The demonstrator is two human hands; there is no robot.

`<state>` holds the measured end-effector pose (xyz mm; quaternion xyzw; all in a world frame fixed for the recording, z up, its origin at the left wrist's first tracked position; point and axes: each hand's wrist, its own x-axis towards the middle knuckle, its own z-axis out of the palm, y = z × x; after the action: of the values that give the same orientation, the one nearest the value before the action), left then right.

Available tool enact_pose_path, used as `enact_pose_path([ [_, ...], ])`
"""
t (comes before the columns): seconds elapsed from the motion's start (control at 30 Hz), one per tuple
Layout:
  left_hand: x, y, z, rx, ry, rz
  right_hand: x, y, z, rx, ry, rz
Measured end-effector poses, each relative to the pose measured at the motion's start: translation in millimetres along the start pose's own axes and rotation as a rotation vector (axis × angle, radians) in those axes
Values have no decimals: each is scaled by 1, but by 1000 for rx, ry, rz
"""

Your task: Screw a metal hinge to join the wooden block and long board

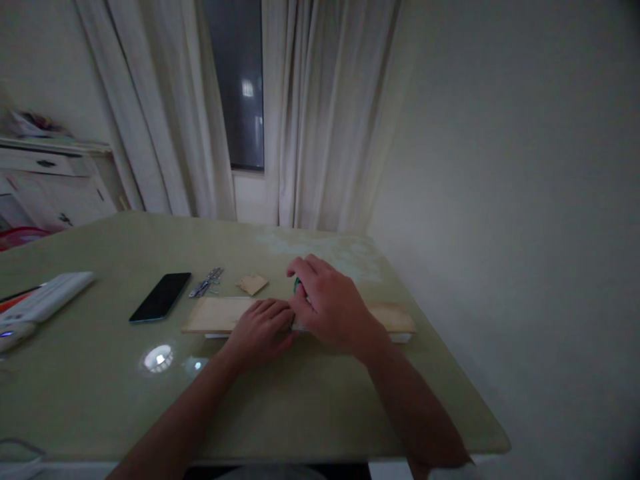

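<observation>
A long pale wooden board lies crosswise in front of me, with white pieces showing under its front edge. My left hand is closed over the middle of the board, fingers on top and thumb near its front edge. Just to the right, my right hand curls above the board around a tool with a green handle. Most of that tool is hidden by my fingers, so its exact kind does not show. Both hands are close together at the board's centre.
Behind the board are a small square of brown card and a cluster of small metal parts. A black phone lies to the left, and a white power strip farther left. The table meets a wall on the right.
</observation>
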<state>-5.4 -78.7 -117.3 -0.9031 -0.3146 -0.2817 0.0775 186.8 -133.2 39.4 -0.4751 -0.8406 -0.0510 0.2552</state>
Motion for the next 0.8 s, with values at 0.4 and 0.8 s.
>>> enact_pose_path([
  [0.4, 2, -2, -4, -121, 81, 85, 13, 33, 0, -37, 5, 138],
  [0.8, 1, -6, 0, -190, 91, 91, 14, 35, 2, -126, -35, 155],
])
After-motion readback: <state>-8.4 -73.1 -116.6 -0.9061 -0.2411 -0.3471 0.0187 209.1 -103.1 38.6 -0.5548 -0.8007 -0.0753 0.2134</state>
